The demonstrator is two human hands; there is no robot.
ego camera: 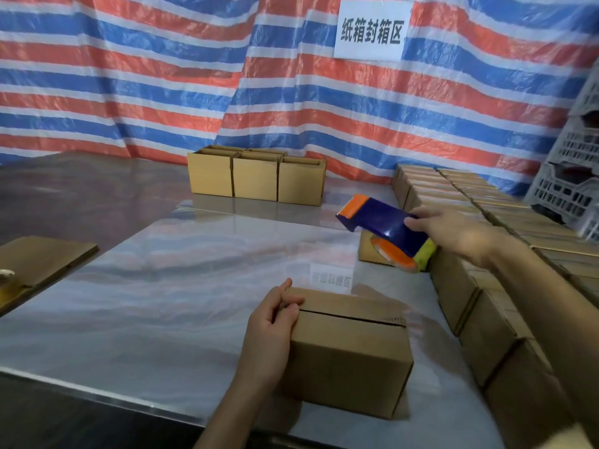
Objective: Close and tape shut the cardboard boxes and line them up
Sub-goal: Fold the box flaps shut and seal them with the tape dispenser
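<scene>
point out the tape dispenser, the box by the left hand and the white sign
tape dispenser (385, 226): head view, on its blue body
cardboard box (350, 354): head view, on its front face
white sign (371, 30): head view, on its middle

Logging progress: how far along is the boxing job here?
Done: closed boxes stand in rows at right. In hand: left hand grips the near box, flaps shut, seam untaped; right hand holds the tape dispenser aloft. Left: tape that box, line it up; the back boxes look open.
</scene>
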